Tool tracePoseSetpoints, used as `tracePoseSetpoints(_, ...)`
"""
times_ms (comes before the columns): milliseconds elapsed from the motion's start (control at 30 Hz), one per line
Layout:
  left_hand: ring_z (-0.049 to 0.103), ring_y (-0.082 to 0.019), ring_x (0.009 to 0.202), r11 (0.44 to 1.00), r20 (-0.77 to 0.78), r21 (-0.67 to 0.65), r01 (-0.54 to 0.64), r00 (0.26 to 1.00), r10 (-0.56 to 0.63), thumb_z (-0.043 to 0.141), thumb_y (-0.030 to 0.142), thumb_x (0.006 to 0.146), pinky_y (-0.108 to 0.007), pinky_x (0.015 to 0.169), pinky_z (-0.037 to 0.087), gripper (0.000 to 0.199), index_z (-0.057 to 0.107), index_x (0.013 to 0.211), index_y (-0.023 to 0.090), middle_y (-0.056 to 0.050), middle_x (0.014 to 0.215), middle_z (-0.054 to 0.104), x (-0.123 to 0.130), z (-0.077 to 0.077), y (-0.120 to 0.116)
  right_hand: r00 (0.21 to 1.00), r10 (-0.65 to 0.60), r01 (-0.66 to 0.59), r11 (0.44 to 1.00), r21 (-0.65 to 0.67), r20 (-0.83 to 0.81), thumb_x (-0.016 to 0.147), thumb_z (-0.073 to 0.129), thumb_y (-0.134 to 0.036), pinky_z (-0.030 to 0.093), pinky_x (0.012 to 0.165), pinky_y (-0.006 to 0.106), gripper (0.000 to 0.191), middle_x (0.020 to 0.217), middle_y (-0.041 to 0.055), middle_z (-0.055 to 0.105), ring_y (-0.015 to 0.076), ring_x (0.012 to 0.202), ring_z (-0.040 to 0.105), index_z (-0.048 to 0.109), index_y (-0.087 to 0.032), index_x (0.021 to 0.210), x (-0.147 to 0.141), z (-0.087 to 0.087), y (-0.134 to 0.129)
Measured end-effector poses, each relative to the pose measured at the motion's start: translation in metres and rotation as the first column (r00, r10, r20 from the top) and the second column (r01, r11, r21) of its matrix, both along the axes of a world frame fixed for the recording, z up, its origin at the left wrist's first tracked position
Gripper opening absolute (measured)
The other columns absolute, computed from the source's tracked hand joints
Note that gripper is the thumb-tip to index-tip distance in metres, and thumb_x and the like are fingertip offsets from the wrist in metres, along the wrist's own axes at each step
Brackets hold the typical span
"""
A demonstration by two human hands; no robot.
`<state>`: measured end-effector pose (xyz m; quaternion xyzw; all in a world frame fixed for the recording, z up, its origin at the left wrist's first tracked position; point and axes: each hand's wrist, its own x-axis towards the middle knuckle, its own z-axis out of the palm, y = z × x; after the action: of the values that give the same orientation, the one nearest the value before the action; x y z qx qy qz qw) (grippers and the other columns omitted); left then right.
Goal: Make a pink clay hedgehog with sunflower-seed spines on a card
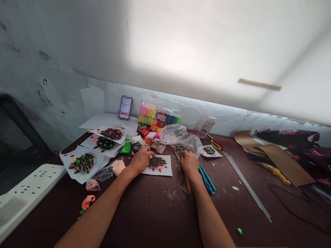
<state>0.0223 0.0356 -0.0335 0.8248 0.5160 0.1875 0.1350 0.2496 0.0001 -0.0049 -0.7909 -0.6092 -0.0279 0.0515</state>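
My left hand [141, 160] rests on the left edge of a white card [165, 170], its fingers bent together near a clay hedgehog [157, 163]. That hedgehog has a pink underside, small brown feet and a back of dark striped pieces like sunflower seeds. What the left fingers hold, if anything, is hidden. At the mouth of a clear plastic bag [196, 144] my right hand [190, 162] touches a heap of the same striped seeds [180, 148]. Its fingers are curled down, and whatever is between them is too small to make out. Under the right wrist lies an orange pencil [188, 184].
Finished-looking hedgehog cards [84, 163] lie at left, near a white power strip [38, 187]. Coloured clay packs [160, 117] and a phone [125, 107] lean at the back. Blue cutter-like tool [207, 179], scissors [217, 144], glue sticks [248, 187] and a yellow glue gun [275, 173] lie right.
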Motion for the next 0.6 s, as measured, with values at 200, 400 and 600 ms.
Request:
tracePoseSetpoints(200, 0.059, -0.018, 0.091, 1.000, -0.012, 0.000, 0.002, 1.000, -0.002, 0.044, 0.006, 0.084, -0.026, 0.080, 0.044, 0.035, 0.072, 0.098, 0.021, -0.007, 0.100, 0.060, -0.0002, 0.0000, -0.0001, 1.000, -0.010, 0.010, 0.999, -0.037, 0.010, 0.090, 0.050, -0.026, 0.040, 0.073, 0.027, 0.022, 0.102, 0.0113, 0.066, 0.0217, 0.096, 0.061, 0.070, -0.018, 0.097, 0.0012, 0.0026, -0.0011)
tracePoseSetpoints(400, 0.059, -0.017, 0.091, 1.000, -0.001, 0.003, 0.003, 1.000, -0.003, 0.044, 0.005, 0.084, -0.026, 0.080, 0.044, 0.035, 0.072, 0.097, 0.021, -0.007, 0.100, 0.060, -0.0006, -0.0018, 0.0010, 1.000, -0.016, 0.016, 0.999, -0.029, 0.003, 0.089, 0.050, -0.022, 0.040, 0.072, 0.027, 0.023, 0.103, 0.0117, 0.067, 0.0213, 0.094, 0.062, 0.069, -0.018, 0.100, 0.0033, 0.0025, -0.0007)
tracePoseSetpoints(600, 0.059, -0.018, 0.092, 1.000, 0.013, 0.013, 0.011, 1.000, -0.011, 0.043, 0.005, 0.084, -0.026, 0.080, 0.044, 0.036, 0.072, 0.097, 0.021, -0.007, 0.099, 0.060, -0.0009, -0.0019, 0.0010, 1.000, -0.011, 0.010, 1.000, 0.018, 0.005, 0.091, 0.048, -0.024, 0.039, 0.069, 0.028, 0.022, 0.102, 0.0125, 0.064, 0.0225, 0.095, 0.059, 0.069, -0.018, 0.097, 0.0062, -0.0003, -0.0002)
